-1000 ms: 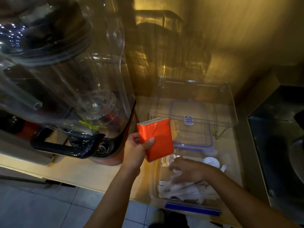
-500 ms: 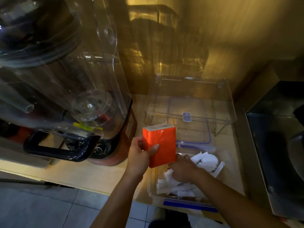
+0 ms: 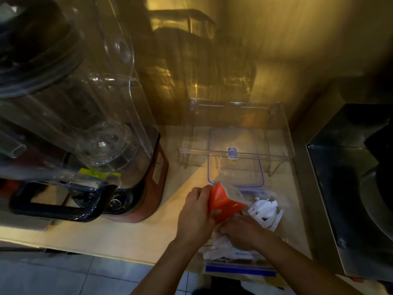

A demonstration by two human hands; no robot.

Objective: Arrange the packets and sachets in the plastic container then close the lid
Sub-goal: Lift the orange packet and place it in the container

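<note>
My left hand (image 3: 196, 216) grips an orange packet (image 3: 223, 204), tilted and low over the left end of the clear plastic container (image 3: 240, 268) with a blue clasp at its near edge. My right hand (image 3: 242, 229) rests inside the container on a heap of white sachets (image 3: 264, 211), fingers curled over them; whether it grips any is unclear. The container's clear lid (image 3: 235, 158) with a blue rim lies flat on the counter just behind the container.
A large blender (image 3: 85, 135) with a clear cover and red base stands at the left on the wooden counter (image 3: 131, 237). A clear acrylic rack (image 3: 278, 133) stands over the lid. A dark metal sink (image 3: 350, 188) is at the right. Tiled floor lies below the counter edge.
My left hand has lowered and tilted the orange packet from upright above the counter down to the container. My right hand has stayed on the sachets, shifting slightly.
</note>
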